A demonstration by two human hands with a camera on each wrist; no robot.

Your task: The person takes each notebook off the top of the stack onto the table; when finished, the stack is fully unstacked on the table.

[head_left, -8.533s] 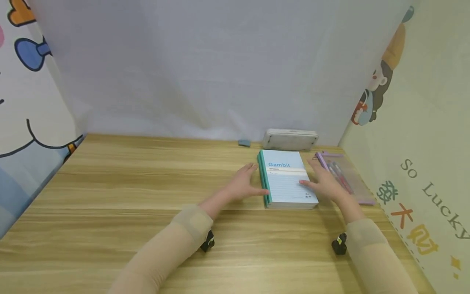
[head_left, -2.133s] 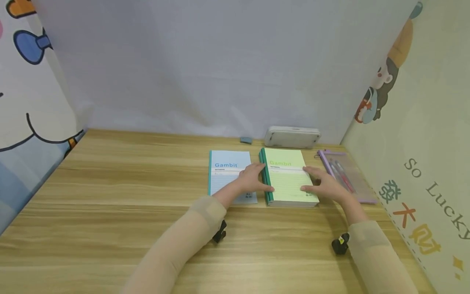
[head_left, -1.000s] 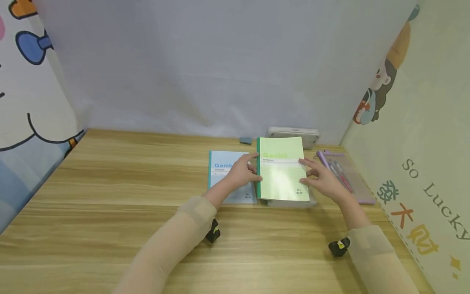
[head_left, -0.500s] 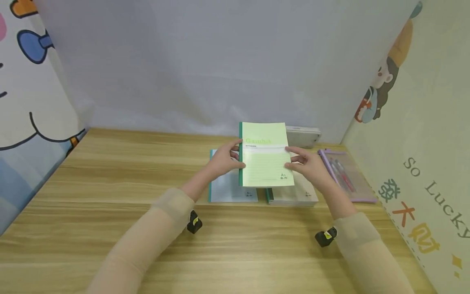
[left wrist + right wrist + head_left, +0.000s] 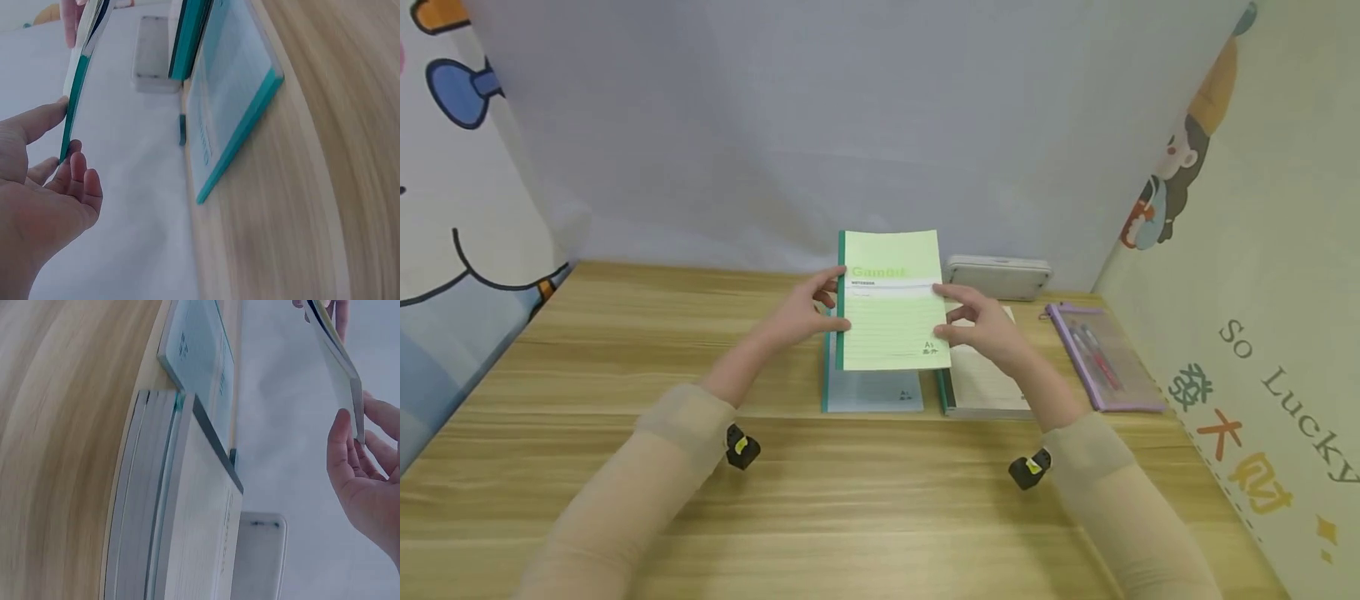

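Observation:
A light green notebook [image 5: 895,321] with a dark green spine is held in the air between both hands. The left hand [image 5: 797,312] pinches its spine side, thumb in front and fingers behind. On the opposite edge, the right hand [image 5: 985,327] pinches it the same way. Below it a blue notebook [image 5: 876,393] lies flat on the table, partly covered in the head view. To the right, a stack of notebooks [image 5: 203,531] with a pale cover on top sits under the right forearm. Both wrist views show the raised notebook [image 5: 76,103] edge-on, well above the table.
A white case [image 5: 998,277] stands against the back curtain. At the right lies a purple-edged zip pouch [image 5: 1108,354] with pens inside. A small blue-grey block [image 5: 182,130] rests by the table's back edge. Printed cloths hang at both sides.
Both hands have lifted the light green notebook off the stack and carried it left, over the blue notebook. A pale cover now tops the stack. Earlier, the blue notebook was moved from the stack.

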